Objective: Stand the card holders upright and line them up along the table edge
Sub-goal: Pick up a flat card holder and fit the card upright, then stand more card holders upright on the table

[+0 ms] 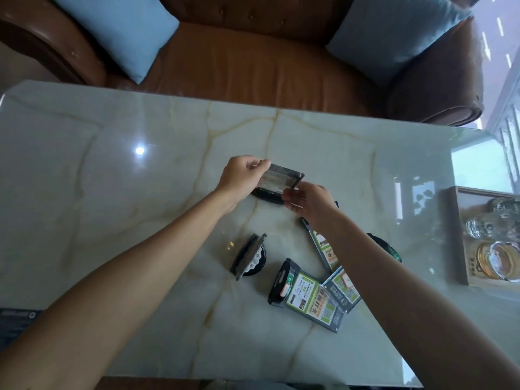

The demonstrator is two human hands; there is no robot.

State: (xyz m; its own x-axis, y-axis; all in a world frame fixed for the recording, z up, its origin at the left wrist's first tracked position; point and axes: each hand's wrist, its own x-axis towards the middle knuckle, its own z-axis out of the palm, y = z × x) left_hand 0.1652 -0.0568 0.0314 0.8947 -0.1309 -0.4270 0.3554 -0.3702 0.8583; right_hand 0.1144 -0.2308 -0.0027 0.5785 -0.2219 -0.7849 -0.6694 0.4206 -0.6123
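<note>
Marble-patterned worktop [112, 164] is carrying everything, and I am holding one card holder [281, 178] between both hands, out past the scattered ones. My left hand [242, 175] is pinching the panel's left edge, thumb and fingers clamped on it; my right hand [306, 201] is closing its grip on the lower right corner. The dark round base [266, 196] under my grip seems to be touching the worktop, with the clear panel tilting back, not yet fully upright.

To do this step well, I judge I should be keeping the base flat while tipping the panel up from both edges evenly, so it is not twisting in its slot. Then I should be sliding it toward the far edge beyond my grip rather than lifting it, and letting go one hand at a time to check it is balancing.

Nearer me than my grip, another holder [249, 257] is lying on its side, and several flat ones [309, 299] are overlapping beneath my right forearm.
</note>
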